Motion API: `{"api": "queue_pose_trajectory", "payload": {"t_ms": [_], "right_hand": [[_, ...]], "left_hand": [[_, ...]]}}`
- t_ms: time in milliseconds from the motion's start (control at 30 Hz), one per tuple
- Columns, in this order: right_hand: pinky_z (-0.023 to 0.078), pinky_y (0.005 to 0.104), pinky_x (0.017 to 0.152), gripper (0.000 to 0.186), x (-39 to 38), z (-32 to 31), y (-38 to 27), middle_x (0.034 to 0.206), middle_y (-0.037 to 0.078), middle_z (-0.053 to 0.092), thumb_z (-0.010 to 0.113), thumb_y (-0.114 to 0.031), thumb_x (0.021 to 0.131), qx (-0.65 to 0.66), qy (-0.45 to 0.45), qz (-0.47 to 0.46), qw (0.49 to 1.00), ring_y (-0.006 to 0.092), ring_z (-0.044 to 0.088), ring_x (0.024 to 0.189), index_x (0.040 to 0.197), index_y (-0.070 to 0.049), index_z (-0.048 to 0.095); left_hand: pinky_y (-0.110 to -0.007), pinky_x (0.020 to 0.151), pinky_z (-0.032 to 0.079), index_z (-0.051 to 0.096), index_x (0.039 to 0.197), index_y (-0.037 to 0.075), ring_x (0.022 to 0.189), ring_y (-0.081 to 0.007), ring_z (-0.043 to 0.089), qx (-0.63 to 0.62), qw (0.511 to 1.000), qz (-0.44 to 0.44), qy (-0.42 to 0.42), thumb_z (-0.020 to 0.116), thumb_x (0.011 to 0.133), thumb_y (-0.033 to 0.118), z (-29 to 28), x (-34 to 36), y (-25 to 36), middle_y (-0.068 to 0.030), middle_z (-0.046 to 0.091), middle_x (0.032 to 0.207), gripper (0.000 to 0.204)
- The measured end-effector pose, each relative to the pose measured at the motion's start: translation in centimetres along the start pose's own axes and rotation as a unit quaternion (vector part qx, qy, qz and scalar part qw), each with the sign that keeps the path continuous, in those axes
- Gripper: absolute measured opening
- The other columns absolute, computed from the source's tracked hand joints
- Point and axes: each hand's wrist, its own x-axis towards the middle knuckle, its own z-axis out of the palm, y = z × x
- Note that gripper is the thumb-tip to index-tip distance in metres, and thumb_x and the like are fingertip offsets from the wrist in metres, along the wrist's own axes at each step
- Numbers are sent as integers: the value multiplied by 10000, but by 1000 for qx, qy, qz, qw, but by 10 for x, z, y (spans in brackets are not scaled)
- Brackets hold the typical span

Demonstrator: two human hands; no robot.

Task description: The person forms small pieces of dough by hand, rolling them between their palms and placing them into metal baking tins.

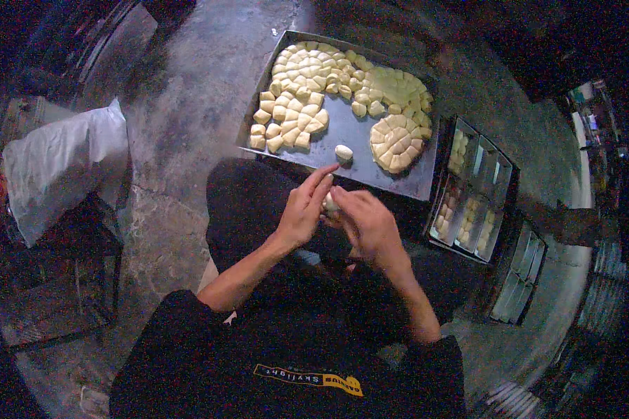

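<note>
My left hand (pixel 302 208) and my right hand (pixel 370 222) are cupped together just below the near edge of a large metal tray (pixel 430 188), closed round a small pale dough ball (pixel 329 202) that is partly hidden by the fingers. A single dough piece (pixel 343 153) rests on the tray just beyond my fingertips. Cut dough pieces (pixel 291 119) lie in clusters along the tray's left and far sides. A round, scored dough slab (pixel 395 142) is at its right, with more flattened dough (pixel 391 84) behind it.
Right of the big tray stand divided pans (pixel 474 183), several compartments holding rows of dough pieces, and further pans (pixel 518 269) lower down. A pale plastic sack (pixel 63 167) sits on a dark rack (pixel 56 314) at the left. Concrete floor (pixel 175 63) surrounds my legs and the trays.
</note>
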Motion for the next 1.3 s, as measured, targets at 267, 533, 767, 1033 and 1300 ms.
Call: {"api": "queue_pose_trajectory", "payload": {"t_ms": [267,533,767,1033,1300], "right_hand": [[508,352,791,306,119,37,179,1017,151,645,648,-212,874,85,-15,101,991,259,629,914,1137,-55,652],[468,419,876,500,116,64,185,1069,154,586,792,-223,703,-84,-2,-28,996,353,558,998,1142,-68,608],[435,444,949,649,123,68,173,1063,169,562,771,-157,658,20,0,39,999,367,506,1058,1223,-26,481],[492,453,827,463,140,73,129,1040,191,561,801,-211,678,-76,81,-8,994,396,575,948,1035,-28,570],[509,474,844,353,179,147,114,1055,240,508,720,-103,670,-48,110,20,993,398,584,981,988,-20,591]], "left_hand": [[-317,575,578,185,1486,115,690,-228,692,3,993,-115,-16,439,1011,307,-23,11,34,-200,656,972,572],[-283,689,546,337,1430,98,825,-176,676,-94,980,-171,-39,405,1023,309,-44,-36,31,-146,673,1022,464],[-286,772,518,408,1385,85,876,-163,659,-101,983,-140,-63,404,1027,284,-34,-43,37,-122,679,1026,410],[-295,802,509,444,1344,62,901,-155,648,-93,988,-119,-45,410,1027,278,-39,-43,34,-111,679,1026,385],[-285,808,499,451,1334,58,915,-144,640,-81,992,-75,-63,414,1026,287,-23,-45,42,-117,669,1056,385]]}}
